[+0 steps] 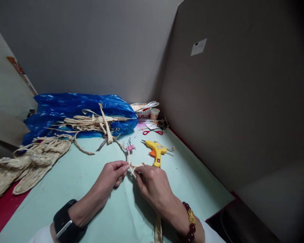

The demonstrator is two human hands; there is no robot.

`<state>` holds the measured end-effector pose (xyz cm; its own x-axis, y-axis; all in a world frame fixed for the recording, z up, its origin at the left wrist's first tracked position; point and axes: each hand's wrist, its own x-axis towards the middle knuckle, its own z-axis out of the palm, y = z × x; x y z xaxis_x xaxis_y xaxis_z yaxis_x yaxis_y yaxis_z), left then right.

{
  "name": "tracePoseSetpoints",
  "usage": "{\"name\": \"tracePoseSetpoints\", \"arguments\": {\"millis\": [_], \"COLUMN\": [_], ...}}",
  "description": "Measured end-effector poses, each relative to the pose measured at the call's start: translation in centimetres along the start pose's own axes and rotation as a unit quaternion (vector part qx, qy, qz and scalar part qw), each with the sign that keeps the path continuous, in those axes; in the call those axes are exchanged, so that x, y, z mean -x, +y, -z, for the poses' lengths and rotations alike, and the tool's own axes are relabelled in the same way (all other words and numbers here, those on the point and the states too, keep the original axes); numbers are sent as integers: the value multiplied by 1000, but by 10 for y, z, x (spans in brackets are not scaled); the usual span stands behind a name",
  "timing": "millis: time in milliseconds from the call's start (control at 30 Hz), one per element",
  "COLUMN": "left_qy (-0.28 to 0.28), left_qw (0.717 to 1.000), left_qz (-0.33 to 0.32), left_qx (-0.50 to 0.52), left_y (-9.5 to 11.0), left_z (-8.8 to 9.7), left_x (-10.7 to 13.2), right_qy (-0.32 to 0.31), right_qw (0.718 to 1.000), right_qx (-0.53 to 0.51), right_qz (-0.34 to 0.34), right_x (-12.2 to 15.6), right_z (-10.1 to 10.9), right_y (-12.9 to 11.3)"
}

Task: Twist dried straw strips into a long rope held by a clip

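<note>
Both hands meet over the pale green table [91, 175], pinching thin tan straw strips [132, 168] between them. My left hand [113, 175], a black watch on its wrist, has its fingers closed on the strips from the left. My right hand [152, 184], a red bead bracelet on its wrist, grips the strips from the right. One strip runs up to a pink binder clip [130, 147]; a wider strip [158, 229] trails down under my right wrist.
A yellow glue gun [155, 151] lies just beyond my right hand. Red-handled scissors [153, 132], a small basket [141, 108] and a cup [154, 113] sit at the back. A blue plastic bag [73, 109] with loose straw [96, 123] and woven straw sandals [27, 162] lie left. Grey partition on the right.
</note>
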<state>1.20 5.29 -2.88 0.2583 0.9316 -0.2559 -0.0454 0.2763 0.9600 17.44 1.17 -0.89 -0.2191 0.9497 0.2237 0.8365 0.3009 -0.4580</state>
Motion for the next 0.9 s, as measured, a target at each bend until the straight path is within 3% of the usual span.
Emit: {"name": "tracePoseSetpoints", "arguments": {"millis": [700,900], "left_qy": [15,19], "left_qw": [998,999], "left_qz": [-8,-2], "left_qx": [-60,-40], "left_y": [2,7], "left_z": [-4,-6], "left_x": [2,3], "right_qy": [-37,103], "right_qw": [999,994], "right_qx": [-8,21], "right_qz": [18,10], "right_x": [-1,-10], "right_z": [3,18], "right_y": [3,11]}}
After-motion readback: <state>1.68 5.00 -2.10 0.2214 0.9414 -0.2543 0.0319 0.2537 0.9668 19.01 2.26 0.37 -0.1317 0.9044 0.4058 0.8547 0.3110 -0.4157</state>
